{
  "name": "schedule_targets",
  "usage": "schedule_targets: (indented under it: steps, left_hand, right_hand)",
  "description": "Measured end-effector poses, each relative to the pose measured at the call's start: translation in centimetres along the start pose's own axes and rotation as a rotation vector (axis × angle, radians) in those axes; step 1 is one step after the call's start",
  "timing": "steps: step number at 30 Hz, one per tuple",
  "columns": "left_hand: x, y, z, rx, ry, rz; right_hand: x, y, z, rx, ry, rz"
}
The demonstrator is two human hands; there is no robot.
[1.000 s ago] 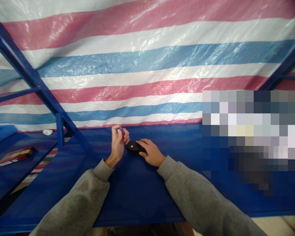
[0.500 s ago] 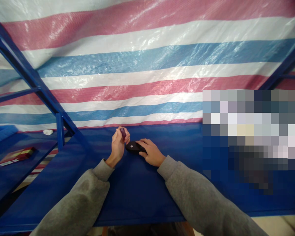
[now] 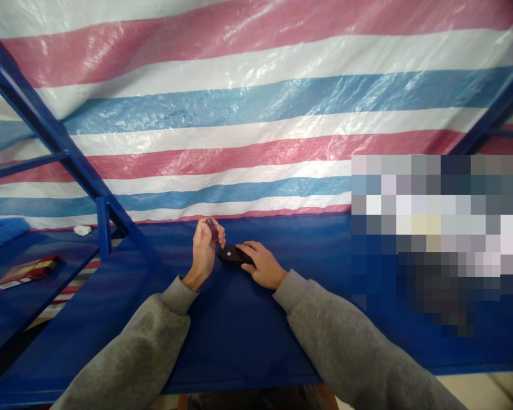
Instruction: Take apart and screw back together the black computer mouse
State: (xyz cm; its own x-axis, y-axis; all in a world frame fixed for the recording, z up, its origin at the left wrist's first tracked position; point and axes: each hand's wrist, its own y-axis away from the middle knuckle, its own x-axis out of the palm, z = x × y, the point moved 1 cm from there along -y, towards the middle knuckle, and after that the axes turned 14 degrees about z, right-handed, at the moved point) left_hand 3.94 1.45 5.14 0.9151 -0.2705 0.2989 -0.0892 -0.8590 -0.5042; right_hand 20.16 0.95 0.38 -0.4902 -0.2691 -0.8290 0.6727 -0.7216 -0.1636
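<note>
Now left hand is pinching a purple piece, turning it end-up since a second ago, just above the mouse. Right hand is still clasping the mouse on the table.

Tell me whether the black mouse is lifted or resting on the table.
Resting: the black mouse lies flat on the blue table, right hand on it.

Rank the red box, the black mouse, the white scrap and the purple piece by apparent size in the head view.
1. red box
2. black mouse, partly under the right hand
3. white scrap and purple piece: near alike, the piece partly hidden in the left hand, so unranked.
</note>
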Motion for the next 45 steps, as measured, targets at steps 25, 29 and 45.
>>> schedule_targets:
  steps: [25, 29, 45]
  left_hand:
    - [-0.11, 0.0, 0.0, -0.068, 0.058, 0.057]
    - [-0.06, 0.07, -0.07, -0.024, 0.061, 0.055]
    - [-0.27, -0.17, -0.14, 0.005, -0.019, 0.025]
  right_hand:
    - [-0.06, 0.01, 0.07, 0.006, 0.003, 0.01]
    - [-0.06, -0.03, 0.09, 0.008, 0.001, 0.007]
    - [0.02, -0.03, 0.01, 0.007, 0.001, 0.006]
